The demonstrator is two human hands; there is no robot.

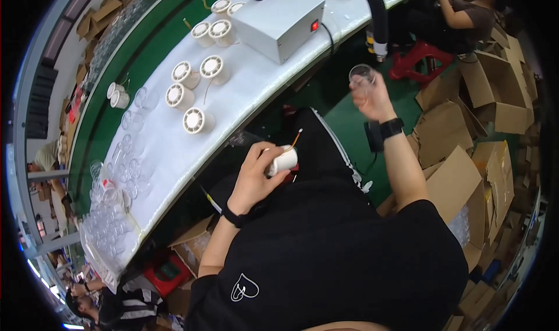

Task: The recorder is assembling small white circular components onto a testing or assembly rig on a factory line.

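My left hand (pixel 254 176) is closed around a white cylindrical housing (pixel 284 161) above my lap. A thin orange wire with a white tip sticks up from it. Out to the right, my raised right hand (pixel 372 98) grips a clear round plastic cover (pixel 361 75) close to the end of a black flexible hose (pixel 379 40). On the white table surface (pixel 169 139), several similar housings with slotted round tops, such as the nearest one (pixel 198 121), stand upright. Clear plastic covers (pixel 110 220) lie piled at the table's left end.
A grey metal box (pixel 278 22) with a red switch stands on the table. Open cardboard boxes (pixel 451 133) crowd the right side. A red stool (pixel 420 60) is under a seated person (pixel 466 11) at upper right; another person (pixel 99 308) is at lower left.
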